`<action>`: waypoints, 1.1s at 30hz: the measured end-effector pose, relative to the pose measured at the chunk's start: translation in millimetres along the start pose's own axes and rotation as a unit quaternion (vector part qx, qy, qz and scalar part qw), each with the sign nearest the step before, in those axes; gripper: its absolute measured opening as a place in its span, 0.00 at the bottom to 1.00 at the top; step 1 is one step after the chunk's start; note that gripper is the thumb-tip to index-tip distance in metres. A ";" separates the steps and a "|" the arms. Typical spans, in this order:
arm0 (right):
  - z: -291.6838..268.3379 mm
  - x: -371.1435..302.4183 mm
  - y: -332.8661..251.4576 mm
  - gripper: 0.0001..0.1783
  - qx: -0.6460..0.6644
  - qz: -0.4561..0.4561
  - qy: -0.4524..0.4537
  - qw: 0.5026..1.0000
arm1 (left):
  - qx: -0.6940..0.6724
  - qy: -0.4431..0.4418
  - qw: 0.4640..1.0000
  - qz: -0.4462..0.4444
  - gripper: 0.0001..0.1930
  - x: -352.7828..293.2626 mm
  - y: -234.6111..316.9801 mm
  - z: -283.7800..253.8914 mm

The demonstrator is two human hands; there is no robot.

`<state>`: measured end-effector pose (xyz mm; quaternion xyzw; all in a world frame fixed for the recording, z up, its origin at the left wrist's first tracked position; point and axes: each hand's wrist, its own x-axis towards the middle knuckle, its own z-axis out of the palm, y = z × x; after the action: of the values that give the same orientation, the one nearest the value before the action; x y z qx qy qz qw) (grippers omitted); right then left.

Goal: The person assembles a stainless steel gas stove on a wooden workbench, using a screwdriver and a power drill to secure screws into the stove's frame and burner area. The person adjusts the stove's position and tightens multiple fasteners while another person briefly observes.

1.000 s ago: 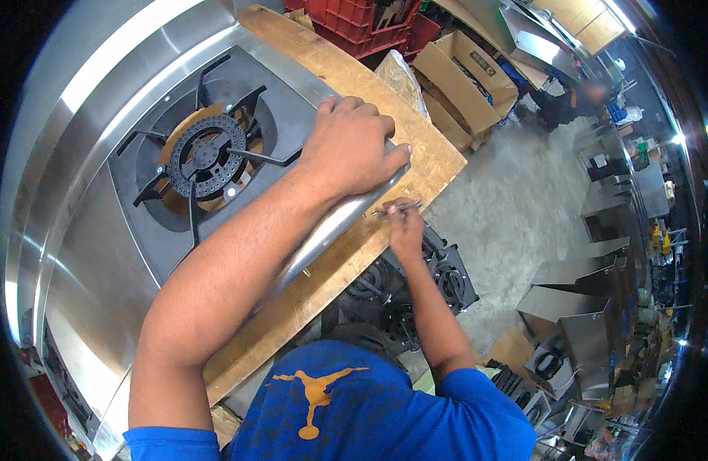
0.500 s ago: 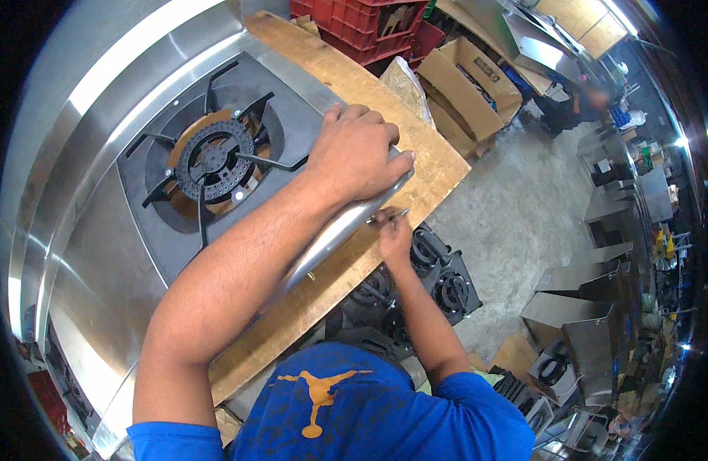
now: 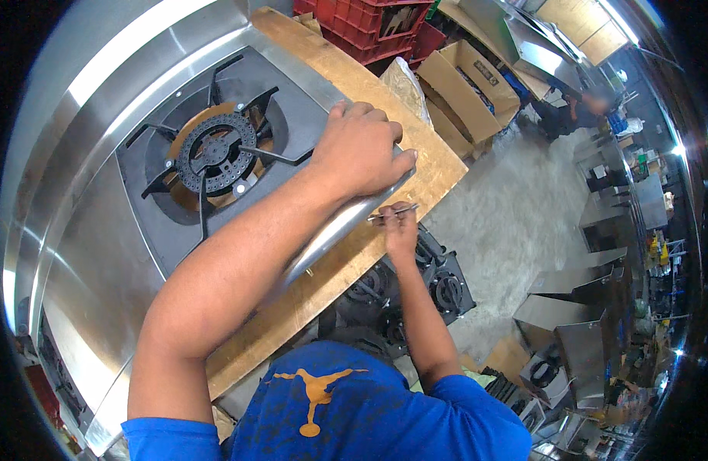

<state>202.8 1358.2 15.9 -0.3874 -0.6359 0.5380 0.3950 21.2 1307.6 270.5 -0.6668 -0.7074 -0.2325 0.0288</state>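
A stainless steel gas stove [image 3: 93, 253] with a black burner [image 3: 216, 154] and pan supports takes up the left side. My left hand [image 3: 362, 150] is closed over the stove's right corner, its thumb along the rounded front edge. Lower and to the right, my right hand [image 3: 398, 223] pinches a thin silver metal tool [image 3: 404, 209], wrench-like but too small to make out exactly. That hand is just off the front edge, above the wooden tabletop [image 3: 438, 165]. A small brass-coloured fitting [image 3: 309, 272] sticks out from the stove's front.
Several black burner parts [image 3: 446, 288] stand below the table, beside my right forearm. Red crates [image 3: 354, 31] and an open cardboard box [image 3: 469, 84] lie beyond the table. Farther right, metal sheet boxes [image 3: 561, 315] stand on the concrete floor, and a person [image 3: 561, 115] is in the distance.
My right hand has shifted slightly up and right, and the metal tool in it has turned and shows more fully. My left hand stays on the stove corner.
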 end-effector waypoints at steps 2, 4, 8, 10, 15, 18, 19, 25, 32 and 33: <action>3.6 -11.3 -3.3 0.08 0.019 -0.112 -0.048 0.992 | 0.004 0.005 1.000 0.000 0.23 0.1 0.1 0.4; 4.3 -17.6 -8.6 0.08 -0.058 -0.159 -0.054 0.984 | 0.006 -0.009 1.000 -0.004 0.24 0.3 0.3 -0.5; -1.2 -11.7 -17.1 0.04 -0.089 -0.179 -0.050 0.978 | -0.005 -0.009 1.000 -0.001 0.24 0.0 0.7 -2.9; 0.4 -2.7 -14.2 0.04 0.023 -0.062 -0.037 0.997 | 0.000 -0.011 1.000 -0.005 0.24 0.5 0.7 -2.2; -2.4 12.8 4.6 0.08 0.152 0.088 -0.008 0.984 | -0.002 -0.012 1.000 -0.003 0.23 -0.1 -0.4 0.2; -8.1 23.3 10.5 0.09 0.235 0.224 0.006 0.946 | 0.003 0.008 1.000 0.004 0.23 1.2 0.4 -0.9; -9.3 26.1 10.8 0.09 0.245 0.243 0.003 0.938 | 0.004 -0.003 1.000 -0.001 0.23 0.4 1.2 -1.8; -14.8 21.7 2.2 0.10 0.178 0.165 0.061 0.968 | -0.003 -0.018 1.000 -0.001 0.23 0.2 1.3 -3.7; -4.6 -20.1 -20.2 0.07 -0.163 -0.126 -0.063 0.976 | 0.000 -0.010 1.000 -0.005 0.23 0.6 -0.2 -0.5; -0.6 -23.9 -23.9 0.10 -0.220 -0.180 -0.078 0.956 | -0.005 -0.022 1.000 -0.008 0.24 0.7 -0.2 -1.5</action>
<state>211.0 1333.5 37.5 -0.3010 -0.8265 0.3331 0.3396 20.6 1307.7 272.1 -0.6663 -0.7119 -0.2216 0.0085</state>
